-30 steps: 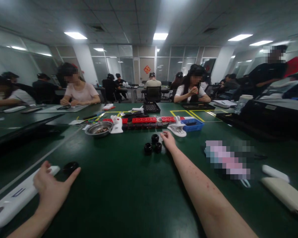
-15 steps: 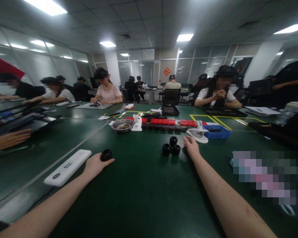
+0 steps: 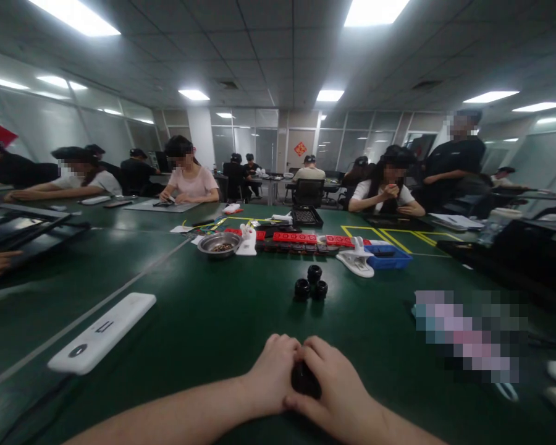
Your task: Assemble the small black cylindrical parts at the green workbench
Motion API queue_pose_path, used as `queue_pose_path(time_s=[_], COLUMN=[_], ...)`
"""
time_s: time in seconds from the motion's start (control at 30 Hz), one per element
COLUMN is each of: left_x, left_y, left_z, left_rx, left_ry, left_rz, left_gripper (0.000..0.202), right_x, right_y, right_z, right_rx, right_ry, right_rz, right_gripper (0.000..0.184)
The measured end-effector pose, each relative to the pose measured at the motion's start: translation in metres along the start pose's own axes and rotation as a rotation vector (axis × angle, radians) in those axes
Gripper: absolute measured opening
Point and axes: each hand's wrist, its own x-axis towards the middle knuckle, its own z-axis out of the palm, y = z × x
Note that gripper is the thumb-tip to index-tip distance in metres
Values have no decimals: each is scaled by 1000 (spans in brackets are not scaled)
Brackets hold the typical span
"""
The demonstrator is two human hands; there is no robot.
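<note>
Close to me at the bottom middle, both hands are cupped together around a dark round piece (image 3: 304,379), which is mostly hidden by fingers. My left hand (image 3: 274,376) closes on it from the left. From the right, my right hand (image 3: 337,384) wraps it with thumb and fingers. Farther out on the green table stand three glossy black round pieces, ribbed like small wheels, in a tight group: one at the back (image 3: 314,273), one front left (image 3: 301,289) and one front right (image 3: 320,290).
A white power strip (image 3: 104,334) lies to the left. Beyond the black pieces are a metal bowl (image 3: 219,252) of small parts, a red strip (image 3: 295,237), white clamps (image 3: 358,262) and a blue bin (image 3: 389,262). Co-workers sit around the table, one person (image 3: 454,154) standing.
My left hand has carried a black piece from beside the power strip to the bottom middle. My right hand has left the group of three and joined it. The camera view has shifted slightly.
</note>
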Motion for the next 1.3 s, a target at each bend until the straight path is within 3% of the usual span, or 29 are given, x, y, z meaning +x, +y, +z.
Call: queue_pose_path(time_s=[0.1, 0.23, 0.3, 0.43, 0.5, 0.67, 0.87, 0.9, 1.0, 1.07, 1.2, 1.3], left_x=[-1, -4, -4, -2, -2, -3, -2, -2, -2, -2, -1, -1], left_y=[-5, -12, -14, -12, -11, -12, -13, -13, -12, -11, -13, -14], left_z=[1, 2, 4, 6, 5, 4, 7, 8, 7, 7, 8, 10], left_rx=[-37, -85, -94, -87, -83, -112, -83, -74, -71, -76, -53, -37], left_ry=[-28, -28, -3, 11, 8, 35, 42, 34, 26, 32, 35, 41], left_rz=[34, 18, 66, 91, 68, 84, 64, 68, 71, 64, 55, 58], left_gripper=[39, 38, 41, 41, 40, 44, 45, 44, 43, 45, 46, 48], right_x=[-3, -3, -5, -9, -10, -10, -5, -4, -4, -4, -3, -3], right_y=[-4, -1, 0, 2, 2, 2, 0, -2, -6, -6, -3, -2], right_z=[2, -1, -3, -7, -10, -14, -13, -15, -21, -22, -18, -18], right_rx=[33, 232, 235, 178, 212, 285, 25, 40, 157, 174, -2, 11], right_ry=[-32, -27, 18, 15, -19, -11, 1, -25, -101, -80, 9, -39], right_rz=[35, -85, -67, 43, 14, -58, 104, 75, -44, -20, 152, 127], right_gripper=[20, 43, 47, 27, 22, 49, 17, 17, 38, 42, 19, 12])
